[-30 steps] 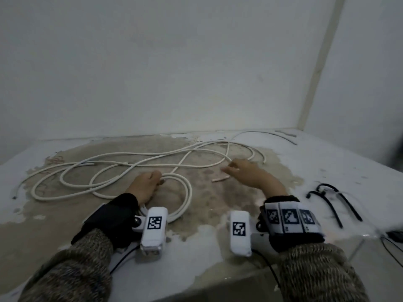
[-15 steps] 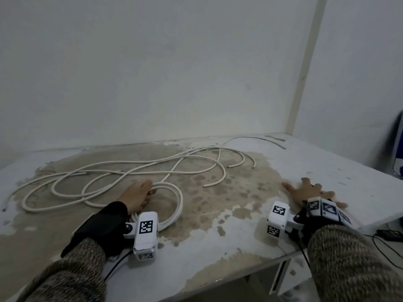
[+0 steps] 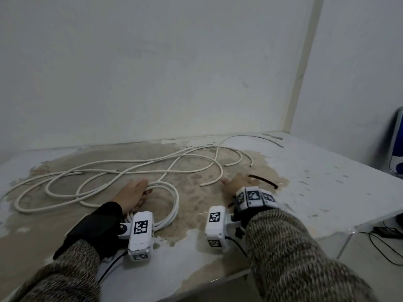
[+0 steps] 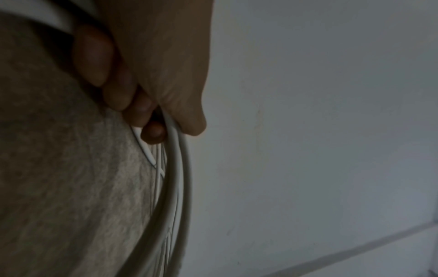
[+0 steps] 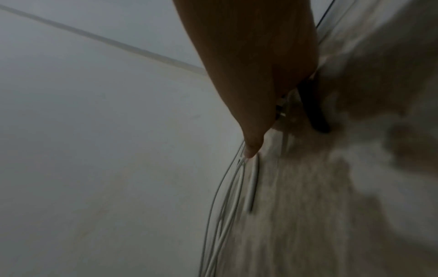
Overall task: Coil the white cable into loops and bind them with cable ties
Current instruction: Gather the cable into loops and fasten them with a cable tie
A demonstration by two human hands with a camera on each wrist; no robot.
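Observation:
The white cable (image 3: 122, 171) sprawls in long bends over the stained table (image 3: 327, 182). Part of it is wound into a small coil (image 3: 174, 203) at the near middle. My left hand (image 3: 135, 194) grips that coil at its left side. In the left wrist view my left hand's fingers (image 4: 140, 108) curl round the stacked strands (image 4: 175, 168). My right hand (image 3: 234, 184) sits right of the coil, near a loose cable end (image 3: 210, 182), and holds a black cable tie (image 3: 263, 181) that sticks out to the right. The right wrist view is blurred; the tie (image 5: 312, 110) shows dark under my right hand (image 5: 255, 90).
A wall rises behind the table, with a corner at the back right. Short white offcuts (image 3: 272, 138) lie at the far edge. Beyond the table's right edge stand a blue object (image 3: 397, 147) and black leads on the floor (image 3: 388, 233).
My right hand went out to the table's right side, then came back toward the cable with a black tie in it. My left hand kept its grip on the coil.

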